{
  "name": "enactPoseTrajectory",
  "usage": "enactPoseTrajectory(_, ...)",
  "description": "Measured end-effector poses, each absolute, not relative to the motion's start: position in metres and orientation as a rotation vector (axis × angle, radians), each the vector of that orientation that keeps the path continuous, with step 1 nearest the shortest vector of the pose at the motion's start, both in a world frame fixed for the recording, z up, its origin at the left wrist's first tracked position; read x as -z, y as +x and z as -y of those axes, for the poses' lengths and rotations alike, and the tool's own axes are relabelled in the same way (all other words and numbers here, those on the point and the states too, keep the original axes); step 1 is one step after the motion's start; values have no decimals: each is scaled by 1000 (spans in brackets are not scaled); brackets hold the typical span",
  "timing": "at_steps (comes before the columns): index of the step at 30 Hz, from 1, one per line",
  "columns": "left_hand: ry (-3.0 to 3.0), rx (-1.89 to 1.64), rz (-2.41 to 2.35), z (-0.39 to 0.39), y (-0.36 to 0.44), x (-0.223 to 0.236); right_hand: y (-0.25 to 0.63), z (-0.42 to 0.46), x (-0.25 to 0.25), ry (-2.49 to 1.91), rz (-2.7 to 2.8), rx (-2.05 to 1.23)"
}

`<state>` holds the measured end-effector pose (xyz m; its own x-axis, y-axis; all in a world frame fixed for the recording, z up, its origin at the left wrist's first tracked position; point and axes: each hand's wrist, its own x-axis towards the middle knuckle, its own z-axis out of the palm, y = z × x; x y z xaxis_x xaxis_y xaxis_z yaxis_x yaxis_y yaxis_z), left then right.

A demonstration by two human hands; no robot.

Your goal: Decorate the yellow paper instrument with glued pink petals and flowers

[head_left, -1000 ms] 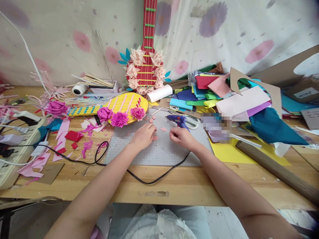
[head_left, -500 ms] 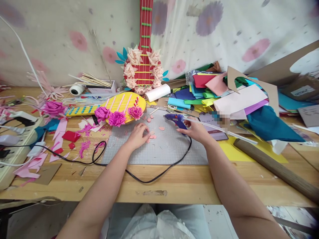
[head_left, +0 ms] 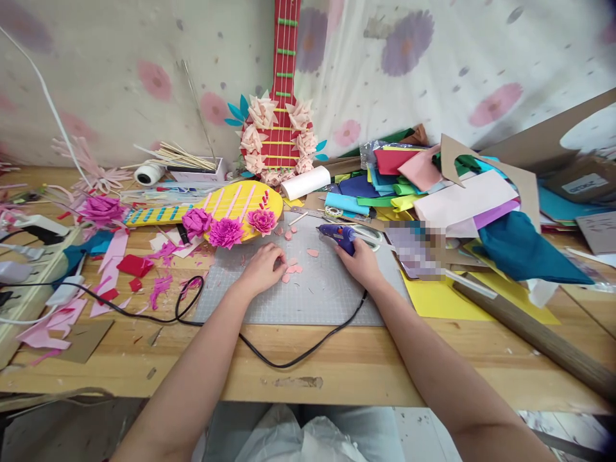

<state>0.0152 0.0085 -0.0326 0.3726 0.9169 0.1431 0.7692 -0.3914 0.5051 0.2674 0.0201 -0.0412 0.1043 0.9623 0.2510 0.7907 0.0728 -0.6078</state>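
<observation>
My right hand (head_left: 362,262) is closed round the handle of a blue hot glue gun (head_left: 337,232). The gun's nozzle points left, and a long pale glue stick comes out of its back. My left hand (head_left: 264,268) rests on the grey cutting mat (head_left: 317,301) with loosely curved fingers, a gap showing between thumb and forefinger. Right beside its fingertips lie several small pink petals (head_left: 292,269), and one more petal (head_left: 312,253) lies nearer the glue gun. I see nothing held in the left hand, though its fingertips are partly hidden.
A yellow paper guitar (head_left: 240,196) with magenta flowers lies behind my left hand. Upright behind it stands a red guitar (head_left: 283,138). Coloured paper (head_left: 462,199) is heaped at right, by a phone (head_left: 418,247) and scissors (head_left: 370,239). A black cord (head_left: 283,366) loops across the front.
My right hand has shifted slightly left and wrapped lower round the glue gun's handle. My left hand has barely moved.
</observation>
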Motion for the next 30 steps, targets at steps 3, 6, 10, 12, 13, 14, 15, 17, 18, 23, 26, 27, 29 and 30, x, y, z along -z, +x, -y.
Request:
enactPoseTrajectory(3, 2311, -538, -1435, -8, 14, 32, 269, -19, 40, -1737, 1670, -455)
enactPoseTrajectory(6, 2308, -522, -1445, -7, 14, 30, 273, -19, 40, -1731, 1584, -570)
enactPoseTrajectory(10, 2308, -522, -1558, -6, 15, 28, 281, -25, 42, -1668, 1518, -611)
enactPoseTrajectory(12, 2317, -538, -1587, -4, 17, 28, 284, -28, 43, -1643, 1488, -617)
enactPoseTrajectory(13, 2321, -551, -1590, -4, 17, 28, 286, -29, 44, -1636, 1464, -621)
enactPoseTrajectory(14, 2316, -570, -1589, -4, 18, 29, 287, -29, 44, -1630, 1441, -624)
enactPoseTrajectory(15, 2299, -595, -1591, -4, 19, 30, 288, -30, 44, -1627, 1426, -626)
enactPoseTrajectory(17, 2221, -661, -1615, -5, 19, 31, 288, -29, 44, -1627, 1423, -621)
enactPoseTrajectory(18, 2174, -698, -1633, -6, 19, 32, 288, -28, 44, -1635, 1429, -611)
enactPoseTrajectory(23, 2164, -707, -1612, -13, 14, 33, 285, -26, 43, -1684, 1490, -531)
enactPoseTrajectory(26, 2218, -624, -1563, -15, 13, 30, 285, -25, 44, -1689, 1509, -514)
enactPoseTrajectory(27, 2226, -603, -1562, -16, 12, 30, 285, -25, 45, -1691, 1509, -516)
enactPoseTrajectory(29, 2251, -560, -1557, -16, 12, 29, 285, -26, 45, -1693, 1507, -524)
enactPoseTrajectory(30, 2265, -541, -1554, -17, 12, 29, 285, -26, 46, -1692, 1504, -526)
